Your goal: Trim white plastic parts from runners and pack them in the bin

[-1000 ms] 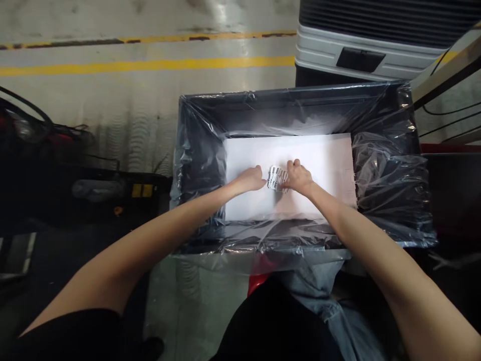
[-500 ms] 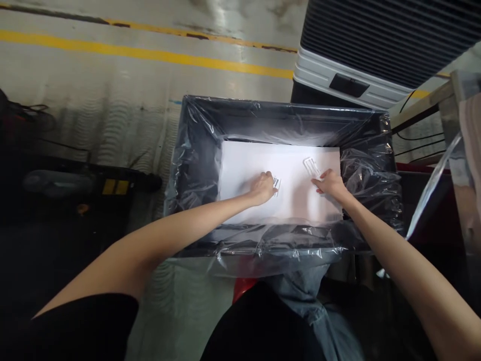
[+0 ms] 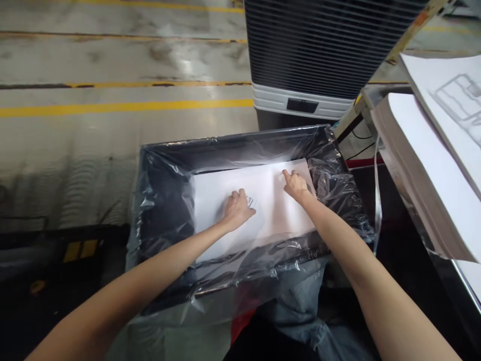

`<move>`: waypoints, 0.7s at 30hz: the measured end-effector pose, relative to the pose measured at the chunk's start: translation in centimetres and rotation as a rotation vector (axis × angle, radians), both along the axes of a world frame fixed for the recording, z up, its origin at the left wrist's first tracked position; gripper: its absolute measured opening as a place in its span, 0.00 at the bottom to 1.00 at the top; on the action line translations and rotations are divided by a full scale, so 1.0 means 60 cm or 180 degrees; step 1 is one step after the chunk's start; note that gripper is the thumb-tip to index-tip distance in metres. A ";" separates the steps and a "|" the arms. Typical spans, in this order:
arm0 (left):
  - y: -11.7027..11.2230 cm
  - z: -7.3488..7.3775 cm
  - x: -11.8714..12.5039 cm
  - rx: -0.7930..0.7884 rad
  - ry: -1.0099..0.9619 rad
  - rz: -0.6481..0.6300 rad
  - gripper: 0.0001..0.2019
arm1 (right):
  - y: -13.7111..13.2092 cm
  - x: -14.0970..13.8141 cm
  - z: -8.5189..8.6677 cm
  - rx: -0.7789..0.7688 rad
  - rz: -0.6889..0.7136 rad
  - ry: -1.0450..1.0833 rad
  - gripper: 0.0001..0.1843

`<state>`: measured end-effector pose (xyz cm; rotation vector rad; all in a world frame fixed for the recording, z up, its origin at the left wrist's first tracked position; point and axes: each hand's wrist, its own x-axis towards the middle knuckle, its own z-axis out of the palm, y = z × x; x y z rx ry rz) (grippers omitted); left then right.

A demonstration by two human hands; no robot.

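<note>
A black crate (image 3: 233, 143) with a clear plastic liner (image 3: 338, 183) stands in front of me. White paper sheets (image 3: 210, 185) lie flat at its bottom. My left hand (image 3: 237, 209) rests on the paper, fingers bent and thumb apart, beside a small printed drawing (image 3: 251, 202) that it partly covers. To the right, my right hand (image 3: 296, 186) touches the sheet near its far right corner, index finger stretched out and the other fingers curled. Neither hand visibly grips anything.
At right, a thick paper stack (image 3: 428, 170) and a sheet with a printed drawing (image 3: 458, 95) lie on a metal table. A ribbed black and grey unit (image 3: 304, 60) stands behind the crate. Dark equipment with yellow patches (image 3: 80, 250) is at left. Yellow lines (image 3: 124, 107) mark the floor.
My view has turned, so the crate appears further left and lower, and the paper stack has come into view. My right hand now covers most of the drawing that showed beside it.
</note>
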<state>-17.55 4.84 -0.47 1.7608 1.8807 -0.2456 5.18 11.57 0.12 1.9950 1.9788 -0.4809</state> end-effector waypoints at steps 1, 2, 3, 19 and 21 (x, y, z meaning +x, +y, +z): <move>0.009 -0.001 0.005 0.0031 -0.0045 0.0048 0.30 | 0.001 0.007 0.002 0.0025 -0.0027 -0.0050 0.25; 0.019 -0.002 0.011 0.0076 -0.0098 0.0096 0.29 | 0.002 0.014 0.004 0.0051 -0.0058 -0.0096 0.25; 0.030 -0.003 0.019 0.0131 -0.0160 0.0138 0.29 | 0.002 0.021 0.006 0.0078 -0.0091 -0.0138 0.24; 0.211 -0.074 0.241 0.1523 -0.1203 -0.1262 0.15 | -0.223 0.045 0.210 0.0142 -0.0009 0.0785 0.19; 0.203 -0.086 0.253 0.1648 -0.1162 -0.1312 0.15 | -0.287 0.063 0.208 0.0522 -0.0320 0.1172 0.18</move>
